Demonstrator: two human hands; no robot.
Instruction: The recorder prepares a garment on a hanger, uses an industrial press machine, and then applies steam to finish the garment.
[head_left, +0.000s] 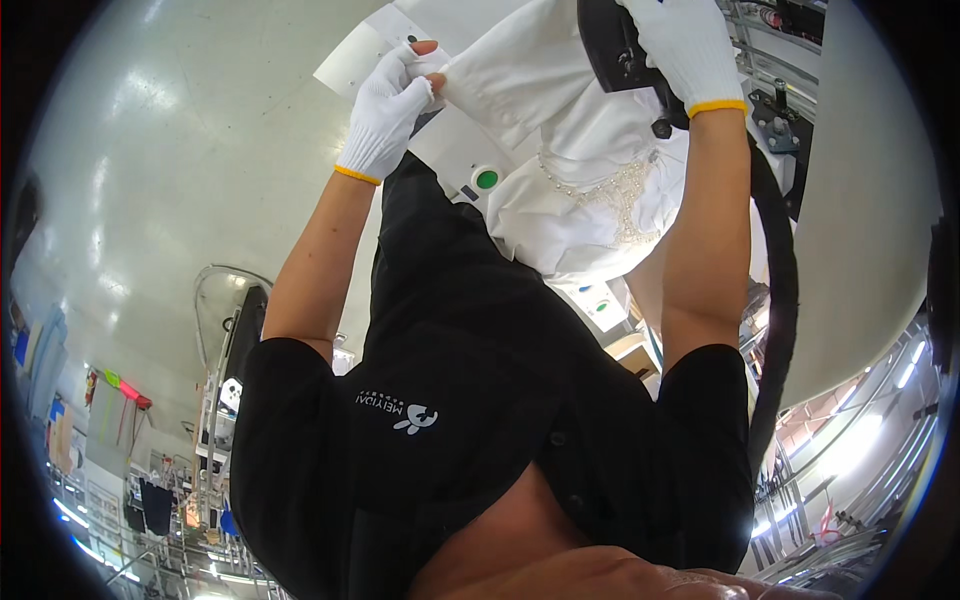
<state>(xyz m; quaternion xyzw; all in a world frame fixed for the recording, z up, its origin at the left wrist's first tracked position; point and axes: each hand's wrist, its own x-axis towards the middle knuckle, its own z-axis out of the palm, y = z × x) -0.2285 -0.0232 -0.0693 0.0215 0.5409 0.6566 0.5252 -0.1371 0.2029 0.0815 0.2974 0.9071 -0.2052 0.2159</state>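
Note:
At the upper left, my left hand (386, 105), in a white knit glove with bare thumb and fingertip, pinches the edge of a white garment (517, 67). The cloth stretches away to the right in soft folds. Pearl-like beading (626, 191) decorates the part that hangs in a bunch nearer my body. My right hand (686, 52), also gloved, grips what looks like a black steam iron (611, 49) over the garment. The iron's lower face and the cloth directly beneath it are hidden, and its top runs out of the picture.
A thick black hose (780, 300) curves down past my right arm. Beneath the garment, a white machine panel (450, 150) carries a green button (487, 178). Metal rails and black fittings (780, 120) stand at the right. Glossy floor (187, 150) spreads out on the left.

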